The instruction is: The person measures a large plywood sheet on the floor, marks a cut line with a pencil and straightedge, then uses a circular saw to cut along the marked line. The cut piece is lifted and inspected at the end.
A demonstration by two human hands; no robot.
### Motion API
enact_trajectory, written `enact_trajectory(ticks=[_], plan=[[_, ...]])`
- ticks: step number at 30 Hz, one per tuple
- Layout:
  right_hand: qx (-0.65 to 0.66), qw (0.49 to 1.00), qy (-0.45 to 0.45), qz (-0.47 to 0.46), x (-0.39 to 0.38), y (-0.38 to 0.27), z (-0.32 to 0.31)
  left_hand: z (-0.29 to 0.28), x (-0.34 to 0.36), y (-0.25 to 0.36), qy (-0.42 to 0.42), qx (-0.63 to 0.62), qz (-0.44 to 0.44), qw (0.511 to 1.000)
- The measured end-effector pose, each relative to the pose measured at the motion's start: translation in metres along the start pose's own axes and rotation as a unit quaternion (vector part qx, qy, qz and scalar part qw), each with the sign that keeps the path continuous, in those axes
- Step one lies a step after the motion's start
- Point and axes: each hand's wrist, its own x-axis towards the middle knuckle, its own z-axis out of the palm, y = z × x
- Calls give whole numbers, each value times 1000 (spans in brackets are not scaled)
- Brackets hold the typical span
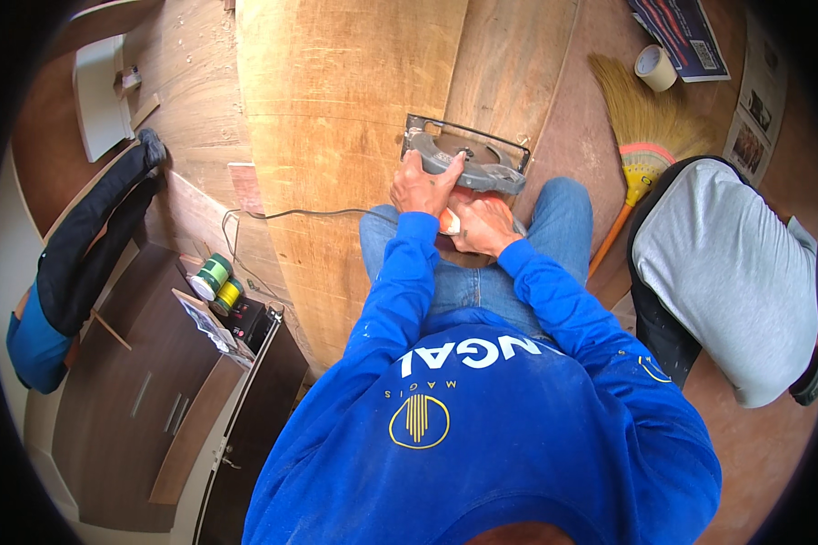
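1. One saw (468, 159), a grey circular saw with a flat base plate, is seen resting on the plywood (336, 136), just ahead of the person's knees and directly in front of both hands.
2. Its long axis is laid crosswise to the person, running left to right and dipping slightly toward the right.
3. The left hand (420, 186) is pressed on the saw's near left end, with fingers curled over the housing. It is the hand more fully on the tool.
4. The right hand (483, 225) is held lower and nearer the body, closed around something pale and orange just beneath the saw. What it is cannot be told.
5. One dark cord (291, 215) is seen running leftward across the plywood from the hands.
6. Further out, the following are counted: two wide plywood sheets lying side by side, one broom (641, 136) to the right, and one tape roll (655, 67) beyond it.
7. Two spools (218, 282), green and yellow, are set on the dark cabinet (136, 400) at the left.
8. One other person (727, 272), in grey, is seen bent over at the right.
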Motion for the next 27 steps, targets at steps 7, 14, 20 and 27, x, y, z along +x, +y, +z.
enact_trajectory(ticks=[7,14,20,27], plan=[[5,1000,3,-2,1,3,4,2,-1,-2,5,6,8,1000],[-2,1000,2,10,0,1,7,1,0,-2,7,9,9,1000],[1,1000,20,-3,1,4,10,0,0,-1,6,3,0,1000],[5,1000,13,0,2,5,10,0,1,1,22,8,19,1000]])
